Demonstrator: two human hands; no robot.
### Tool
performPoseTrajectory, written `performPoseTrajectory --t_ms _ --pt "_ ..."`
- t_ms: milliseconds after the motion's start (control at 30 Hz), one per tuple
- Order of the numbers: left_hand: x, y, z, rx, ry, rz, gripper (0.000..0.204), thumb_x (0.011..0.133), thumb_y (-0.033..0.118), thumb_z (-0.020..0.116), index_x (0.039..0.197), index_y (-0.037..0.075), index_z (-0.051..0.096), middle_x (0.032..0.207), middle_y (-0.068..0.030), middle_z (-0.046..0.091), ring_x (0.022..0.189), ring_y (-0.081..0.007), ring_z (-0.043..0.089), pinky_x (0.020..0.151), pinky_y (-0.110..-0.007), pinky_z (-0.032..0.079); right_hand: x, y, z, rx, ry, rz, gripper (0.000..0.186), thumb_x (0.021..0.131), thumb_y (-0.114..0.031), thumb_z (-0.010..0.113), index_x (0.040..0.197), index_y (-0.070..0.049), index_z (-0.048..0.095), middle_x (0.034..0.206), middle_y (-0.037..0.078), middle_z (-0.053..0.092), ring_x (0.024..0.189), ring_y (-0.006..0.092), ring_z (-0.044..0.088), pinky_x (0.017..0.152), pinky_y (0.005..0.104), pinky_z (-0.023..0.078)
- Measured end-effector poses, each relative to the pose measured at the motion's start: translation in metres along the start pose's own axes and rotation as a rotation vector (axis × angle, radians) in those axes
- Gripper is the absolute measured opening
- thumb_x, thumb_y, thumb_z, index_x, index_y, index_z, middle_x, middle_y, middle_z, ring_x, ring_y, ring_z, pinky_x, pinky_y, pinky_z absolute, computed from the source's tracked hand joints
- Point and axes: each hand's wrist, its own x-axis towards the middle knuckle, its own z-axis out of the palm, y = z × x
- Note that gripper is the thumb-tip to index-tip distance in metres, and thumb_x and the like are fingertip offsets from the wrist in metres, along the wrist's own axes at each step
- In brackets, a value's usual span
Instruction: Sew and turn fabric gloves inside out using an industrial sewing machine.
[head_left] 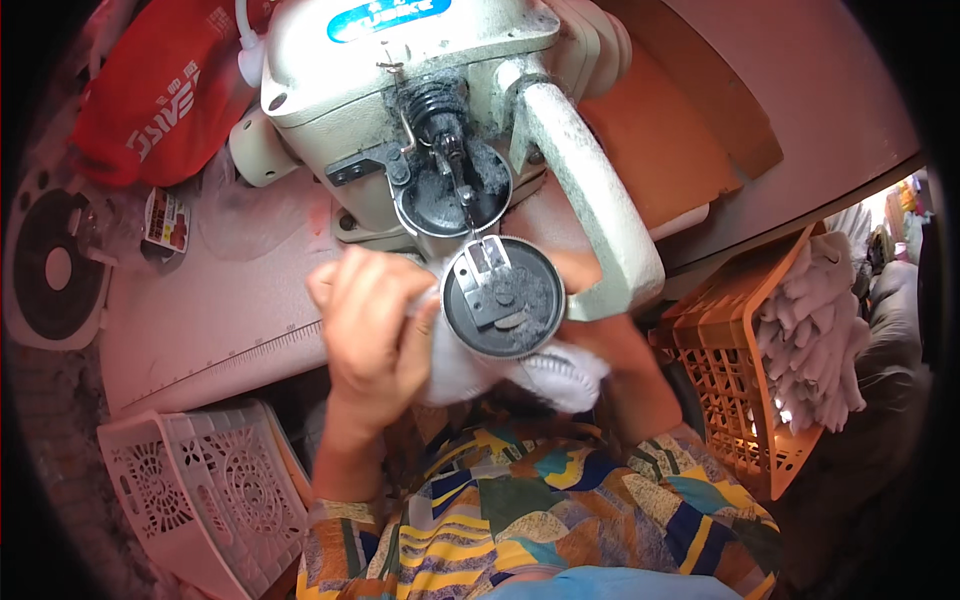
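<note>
A pale industrial sewing machine (400, 130) with two round dark discs fills the upper middle, and grey lint coats its needle area. The front disc (503, 297) is nearest to me. A white knitted piece (460, 370) hangs just under this disc, its edge (565, 375) showing at the lower right. My left hand (375, 320) is closed on the cloth at the disc's left side. My right hand (578, 268) is on the other side, mostly hidden behind the disc and the machine's curved arm (590, 190), so its fingers do not show.
An orange crate (735, 350) heaped with white knitted pieces (810, 330) stands at the right. A pale plastic basket (215, 490) is at the lower left. On the left lie a red bag (165, 95), a small labelled container (165, 225) and a dark round part (60, 262).
</note>
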Motion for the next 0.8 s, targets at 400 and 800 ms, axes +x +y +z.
performPoseTrajectory --t_ms 400,800 --pt "-0.09 0.04 0.032 -0.339 -0.392 -0.232 0.03 0.079 0.012 0.063 0.106 -0.001 0.056 0.107 -0.0171 0.059 0.1 -0.0363 0.055 0.091 -0.042 0.039 -0.072 0.002 0.011 -0.035 -0.05 0.302 0.016 0.089 -0.017 0.066 0.092 -0.001 0.063 0.088 0.0 0.062 0.085 0.0061 0.054 0.075 0.0228 0.044" --pt "-0.118 0.07 0.042 -0.521 -0.295 -0.513 0.016 0.083 0.01 0.067 0.093 0.001 0.059 0.091 -0.0129 0.06 0.09 -0.0303 0.054 0.083 -0.037 0.042 -0.099 -0.003 0.015 0.452 0.038 0.419 0.044 0.093 -0.02 0.062 0.132 -0.006 0.047 0.1 0.005 0.061 0.093 0.009 0.057 0.078 0.0251 0.047"
